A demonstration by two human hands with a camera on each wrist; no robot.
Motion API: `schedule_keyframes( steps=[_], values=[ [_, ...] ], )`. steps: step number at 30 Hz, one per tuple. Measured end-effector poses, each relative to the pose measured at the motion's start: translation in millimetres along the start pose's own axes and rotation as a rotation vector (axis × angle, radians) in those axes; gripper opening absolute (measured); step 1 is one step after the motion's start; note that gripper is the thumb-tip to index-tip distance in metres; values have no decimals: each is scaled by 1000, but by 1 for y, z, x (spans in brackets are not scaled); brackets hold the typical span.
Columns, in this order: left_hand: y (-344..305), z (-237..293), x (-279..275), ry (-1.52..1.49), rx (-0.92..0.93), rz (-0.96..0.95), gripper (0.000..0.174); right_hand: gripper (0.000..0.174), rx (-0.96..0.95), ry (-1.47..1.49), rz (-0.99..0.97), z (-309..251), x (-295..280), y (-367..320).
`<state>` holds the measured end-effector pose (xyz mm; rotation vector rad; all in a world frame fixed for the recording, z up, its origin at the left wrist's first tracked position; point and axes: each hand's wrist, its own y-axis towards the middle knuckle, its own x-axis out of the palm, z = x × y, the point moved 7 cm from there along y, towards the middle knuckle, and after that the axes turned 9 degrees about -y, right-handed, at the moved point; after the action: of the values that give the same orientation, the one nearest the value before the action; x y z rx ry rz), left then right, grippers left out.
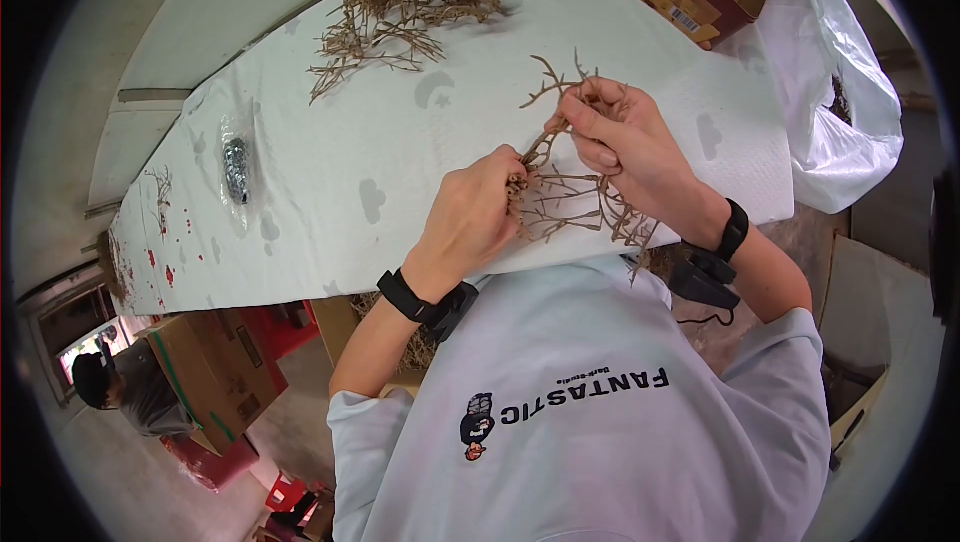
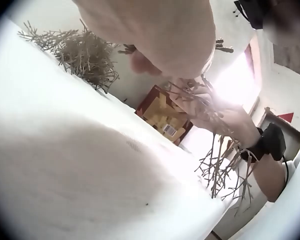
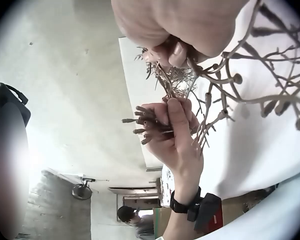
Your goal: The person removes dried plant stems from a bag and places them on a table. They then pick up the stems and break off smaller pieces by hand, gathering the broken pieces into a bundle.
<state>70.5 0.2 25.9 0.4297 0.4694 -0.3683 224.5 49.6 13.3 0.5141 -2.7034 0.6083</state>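
The left fingers (image 3: 179, 120) curl snugly round a bunch of brown twigs (image 1: 516, 194) near the edge of the counter (image 1: 420, 137) — stub ends poking out of the grip, long axis running rightward, forked tips spreading toward the right fingers (image 1: 590, 120), which pinch twigs too.

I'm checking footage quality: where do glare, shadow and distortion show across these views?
Head view: fisheye curving and black rounded corners, though the shirt lettering is legible; left wrist view: white glare beside the right hand, broad soft shadow across the white table cover; right wrist view: a pale blurred oval at the left edge.
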Motion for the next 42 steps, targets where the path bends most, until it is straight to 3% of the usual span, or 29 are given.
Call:
schedule_keyframes(
  steps=[6,7,8,9,10,12,15,21,24,29,32,36,40,42],
  values=[
    [0,10,-12,66,96,1,30,16,-97,-120,51,-12,4,-20],
    [-4,9,-18,66,138,82,25,16,-109,-135,73,-15,5,-21],
    [-10,7,-25,66,178,165,21,16,-308,-133,162,-32,-17,-21],
    [-23,-20,-44,-58,-61,285,20,16,-507,-132,250,-52,-46,-22],
    [-41,-51,-67,-183,-296,400,21,18,-478,-113,328,-68,-77,-26],
    [-68,-84,-101,-433,-431,644,14,20,-451,-92,421,-80,-97,-31],
    [-59,-82,-94,-564,-368,613,17,17,-196,-32,289,-50,-85,-20],
    [-37,-48,-69,-609,-419,535,23,20,-148,18,178,-47,-57,-7],
    [-32,-42,-50,-828,-472,429,26,21,-115,11,132,-44,-51,-4],
    [-30,-46,-38,-747,-584,325,29,23,-57,-47,112,-23,-60,13],
    [-28,-63,-26,-1150,-645,304,30,25,-9,-22,110,-13,-64,17],
    [-22,-56,-27,-856,-644,243,22,30,-11,19,162,-5,-66,22],
    [-3,-27,-18,-863,-591,150,18,36,-65,109,180,-8,-62,26],
    [-3,-27,-15,-924,-614,94,19,38,-134,-37,172,-15,-58,28]
  ],
)
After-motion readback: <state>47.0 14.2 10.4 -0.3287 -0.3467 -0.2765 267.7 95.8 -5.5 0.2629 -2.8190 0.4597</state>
